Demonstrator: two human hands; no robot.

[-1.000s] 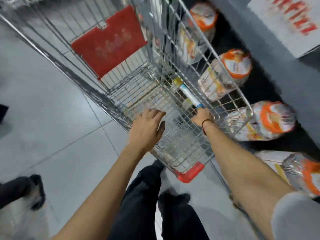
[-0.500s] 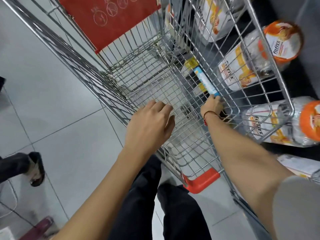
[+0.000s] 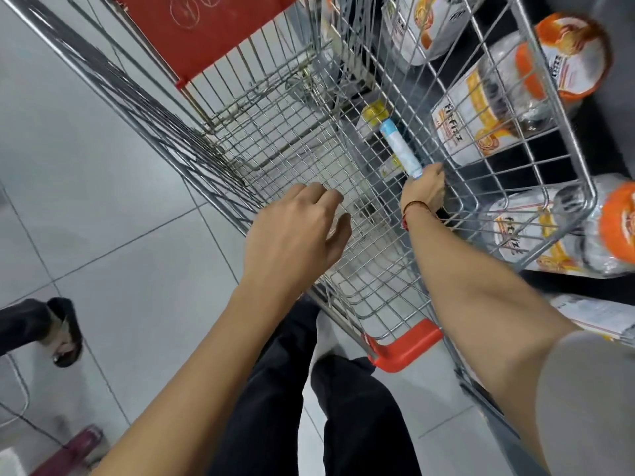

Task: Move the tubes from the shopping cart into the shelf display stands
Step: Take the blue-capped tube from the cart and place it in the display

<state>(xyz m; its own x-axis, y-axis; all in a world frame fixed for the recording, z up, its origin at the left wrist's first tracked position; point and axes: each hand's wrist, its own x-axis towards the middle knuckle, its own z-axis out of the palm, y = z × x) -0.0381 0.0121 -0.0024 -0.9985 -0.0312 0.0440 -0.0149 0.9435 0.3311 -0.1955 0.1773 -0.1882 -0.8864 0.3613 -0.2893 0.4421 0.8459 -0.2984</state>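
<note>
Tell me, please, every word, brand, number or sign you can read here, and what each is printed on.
"FitFizz", uncertain reading: bottle label behind the cart's wire side.
Same brand, sideways and blurred: lower bottle.
Round white pictograms, unreadable: red child-seat flap.
Print too small to read: tube in the right hand.

Shiny wire-metal cart (image 3: 378, 297), glossy plastic tube (image 3: 400, 149), smooth floor tiles (image 3: 86, 166)

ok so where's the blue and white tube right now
In the head view the blue and white tube is inside the shopping cart, along its right wire wall, with its near end in the right hand and a yellow-topped pack just beyond it.
</note>
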